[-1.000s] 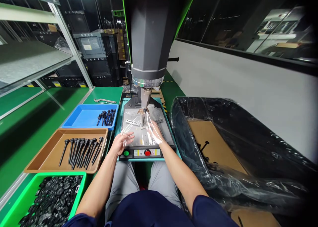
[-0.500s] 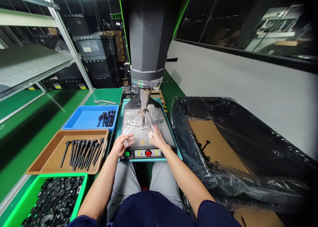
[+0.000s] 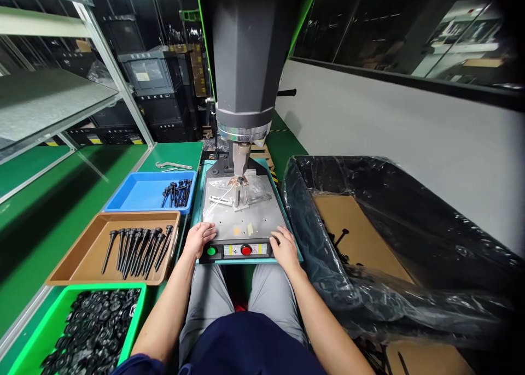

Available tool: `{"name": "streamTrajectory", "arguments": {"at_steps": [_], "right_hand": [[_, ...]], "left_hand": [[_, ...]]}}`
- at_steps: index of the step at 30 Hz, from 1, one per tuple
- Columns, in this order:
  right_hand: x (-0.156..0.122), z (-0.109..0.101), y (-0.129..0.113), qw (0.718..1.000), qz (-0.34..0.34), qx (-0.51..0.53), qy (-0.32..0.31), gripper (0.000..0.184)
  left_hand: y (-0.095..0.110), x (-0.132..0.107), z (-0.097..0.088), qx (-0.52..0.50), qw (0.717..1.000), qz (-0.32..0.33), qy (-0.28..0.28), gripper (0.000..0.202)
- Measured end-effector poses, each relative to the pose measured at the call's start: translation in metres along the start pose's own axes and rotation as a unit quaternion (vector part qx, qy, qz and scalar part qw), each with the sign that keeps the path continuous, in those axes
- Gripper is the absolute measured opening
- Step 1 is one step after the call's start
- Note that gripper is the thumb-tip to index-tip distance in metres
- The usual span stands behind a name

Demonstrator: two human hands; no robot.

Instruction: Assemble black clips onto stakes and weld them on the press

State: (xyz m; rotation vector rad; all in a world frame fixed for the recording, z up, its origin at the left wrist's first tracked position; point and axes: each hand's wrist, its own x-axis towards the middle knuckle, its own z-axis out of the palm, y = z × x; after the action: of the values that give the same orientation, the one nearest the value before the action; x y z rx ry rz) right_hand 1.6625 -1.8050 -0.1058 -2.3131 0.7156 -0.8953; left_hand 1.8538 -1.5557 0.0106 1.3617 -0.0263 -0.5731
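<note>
My left hand (image 3: 200, 238) rests on the front left corner of the grey machine base (image 3: 223, 230), just above the green button (image 3: 211, 251). Its fingers are extended and hold nothing. At the base's front right corner lies my right hand (image 3: 284, 248), fingers loosely bent and apart, also without anything in it. Whatever is under that palm is hidden. Between the hands sits a red button (image 3: 246, 250) on the front panel. Farther back, the press's metal horn (image 3: 240, 159) comes down onto a small fixture (image 3: 237, 194), with a dark part at its tip.
Left of the machine stand a blue tray (image 3: 133, 192) and a brown tray (image 3: 82, 255), both with black stemmed parts, and a green bin (image 3: 141, 309) of black round pieces. A wrench (image 3: 174, 165) lies behind them. On the right is a plastic-lined box (image 3: 328, 276).
My right hand has drawn back from beside the fixture to the base's front right corner. My left hand has shifted slightly and settled on the left corner.
</note>
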Motion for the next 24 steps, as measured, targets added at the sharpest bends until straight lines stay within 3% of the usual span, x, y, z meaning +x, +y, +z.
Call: {"name": "streamTrajectory", "arguments": {"at_steps": [3,6,9,12,15,18,24], "right_hand": [[-0.01,-0.007,0.009,0.998,0.03,-0.004,0.049,0.036],[-0.022,-0.014,0.017,0.994,0.08,0.002,0.07,0.05],[-0.036,-0.015,0.026,0.987,0.155,0.027,0.039,0.07],[-0.048,-0.013,0.036,0.978,0.201,0.049,-0.011,0.079],[-0.054,-0.01,0.045,0.981,0.187,0.056,-0.018,0.074],[-0.054,-0.008,0.052,0.983,0.172,0.066,-0.003,0.069],[-0.05,-0.004,0.058,0.983,0.172,0.061,0.008,0.065]], "left_hand": [[-0.011,-0.004,-0.011,0.152,0.981,0.087,0.089,0.042],[-0.029,-0.014,-0.026,0.312,0.917,0.175,0.178,0.049],[-0.053,-0.025,-0.04,0.392,0.88,0.19,0.188,0.062],[-0.075,-0.031,-0.049,0.422,0.881,0.157,0.145,0.077],[-0.088,-0.028,-0.054,0.44,0.877,0.15,0.121,0.077],[-0.091,-0.024,-0.058,0.439,0.873,0.173,0.123,0.071],[-0.085,-0.02,-0.06,0.391,0.895,0.174,0.127,0.064]]}}
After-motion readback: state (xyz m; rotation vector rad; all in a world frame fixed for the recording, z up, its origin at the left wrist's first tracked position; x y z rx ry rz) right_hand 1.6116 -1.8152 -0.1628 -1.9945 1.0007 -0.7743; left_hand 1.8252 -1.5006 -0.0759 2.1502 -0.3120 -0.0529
